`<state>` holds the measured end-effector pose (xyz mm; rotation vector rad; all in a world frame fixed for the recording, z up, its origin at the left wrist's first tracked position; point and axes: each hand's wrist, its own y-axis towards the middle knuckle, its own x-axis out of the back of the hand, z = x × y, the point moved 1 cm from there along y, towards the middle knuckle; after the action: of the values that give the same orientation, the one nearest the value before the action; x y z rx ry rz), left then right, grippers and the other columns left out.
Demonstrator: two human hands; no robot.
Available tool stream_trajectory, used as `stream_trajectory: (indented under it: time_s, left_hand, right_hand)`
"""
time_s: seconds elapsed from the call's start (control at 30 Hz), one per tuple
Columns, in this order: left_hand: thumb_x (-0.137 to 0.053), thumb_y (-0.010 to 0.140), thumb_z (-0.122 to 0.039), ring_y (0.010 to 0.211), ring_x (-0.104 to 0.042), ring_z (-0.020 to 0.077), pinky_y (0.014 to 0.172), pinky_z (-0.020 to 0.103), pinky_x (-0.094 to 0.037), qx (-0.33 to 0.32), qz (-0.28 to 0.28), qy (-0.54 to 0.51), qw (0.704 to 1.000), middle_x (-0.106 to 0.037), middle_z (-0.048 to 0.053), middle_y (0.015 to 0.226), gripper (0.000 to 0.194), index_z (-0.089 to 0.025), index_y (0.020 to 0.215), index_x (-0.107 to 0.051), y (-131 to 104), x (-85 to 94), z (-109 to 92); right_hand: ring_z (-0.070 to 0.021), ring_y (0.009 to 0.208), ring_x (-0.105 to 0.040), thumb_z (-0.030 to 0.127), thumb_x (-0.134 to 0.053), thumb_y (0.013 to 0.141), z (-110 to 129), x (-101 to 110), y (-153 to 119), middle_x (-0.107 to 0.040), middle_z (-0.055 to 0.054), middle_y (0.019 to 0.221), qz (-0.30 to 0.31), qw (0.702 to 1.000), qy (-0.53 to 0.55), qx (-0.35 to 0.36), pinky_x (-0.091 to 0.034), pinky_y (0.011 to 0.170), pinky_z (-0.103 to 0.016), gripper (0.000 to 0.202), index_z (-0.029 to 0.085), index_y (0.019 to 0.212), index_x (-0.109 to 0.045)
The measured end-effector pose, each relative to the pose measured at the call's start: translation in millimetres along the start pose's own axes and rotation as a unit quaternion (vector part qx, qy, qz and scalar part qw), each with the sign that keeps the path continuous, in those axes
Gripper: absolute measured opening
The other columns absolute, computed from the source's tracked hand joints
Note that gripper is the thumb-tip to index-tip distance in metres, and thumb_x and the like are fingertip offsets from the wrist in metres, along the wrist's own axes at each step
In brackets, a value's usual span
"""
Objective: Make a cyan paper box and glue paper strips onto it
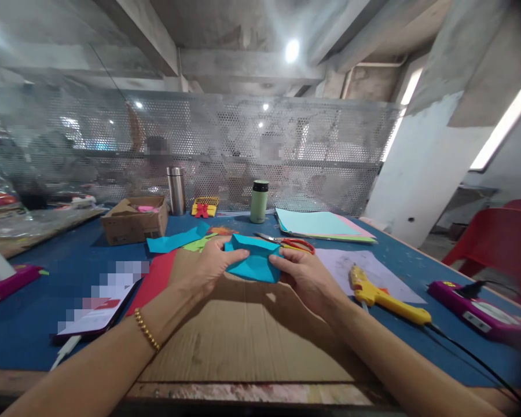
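Between my two hands is a folded piece of blue paper (255,265), raised a little over a sheet of brown cardboard (243,336). My left hand (215,262) pinches its left end, the thumb lying across the front. At the right end, my right hand (304,267) grips it with thumb and fingers; some fingertips are hidden behind the paper. Scissors with red and yellow handles (293,243) lie just beyond my right hand. Another strip of blue paper (178,240) rests past my left hand, near green scraps and a red sheet (153,282).
On the right, a yellow glue gun (388,298) lies on a lilac sheet (338,263), near a purple power strip (477,310). A phone (102,307) is at left. Behind stand a cardboard box (134,223), a steel flask (176,192), a green bottle (259,202) and stacked coloured paper (316,223).
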<state>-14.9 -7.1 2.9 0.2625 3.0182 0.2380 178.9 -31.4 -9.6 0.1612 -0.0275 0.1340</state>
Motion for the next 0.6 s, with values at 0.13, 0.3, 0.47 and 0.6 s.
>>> stream_trajectory:
  time_s: [0.13,0.3,0.47,0.6]
  left_hand:
    - [-0.082,0.064,-0.028,0.078,-0.07,0.0237,0.072,0.031,-0.054,-0.022,-0.003,0.046,0.999,-0.077,0.003,0.078,0.019,-0.02,0.081,-0.08,-11.1,-4.9,-15.8]
    - [-0.079,0.063,-0.022,0.084,-0.069,0.0263,0.07,0.031,-0.053,-0.012,0.001,0.043,0.999,-0.077,0.004,0.08,0.013,-0.02,0.076,-0.079,-14.2,-9.5,-20.8]
    - [-0.076,0.068,-0.029,0.076,-0.067,0.0225,0.069,0.029,-0.052,-0.018,0.028,0.049,0.998,-0.076,0.003,0.078,0.017,-0.021,0.082,-0.08,-6.5,-3.4,-13.8]
    - [-0.076,0.068,-0.03,0.074,-0.067,0.0228,0.067,0.028,-0.051,-0.023,0.011,0.089,0.996,-0.071,0.0,0.063,0.01,-0.023,0.074,-0.079,-11.4,-2.3,-21.7]
  right_hand:
    - [-0.0212,0.082,-0.067,0.048,-0.086,0.066,-0.1,-2.7,0.6,-0.075,-0.006,0.091,0.015,0.996,0.08,-0.035,-0.053,0.084,-0.036,0.037,0.02,0.088,-0.076]
    - [-0.0231,0.083,-0.068,0.043,-0.087,0.065,-6.8,0.7,4.4,-0.077,-0.006,0.088,-0.01,0.998,0.059,-0.033,-0.052,0.087,-0.039,0.033,0.02,0.087,-0.078]
    - [-0.0224,0.077,-0.066,0.042,-0.081,0.071,-4.8,-0.5,2.3,-0.076,-0.005,0.087,-0.014,0.999,0.038,-0.014,-0.052,0.072,-0.034,0.026,0.024,0.089,-0.079]
    - [-0.0213,0.075,-0.064,0.043,-0.076,0.076,-1.1,-3.9,-3.1,-0.075,-0.006,0.085,-0.018,1.0,0.001,-0.01,-0.051,0.071,-0.034,0.025,0.021,0.088,-0.078]
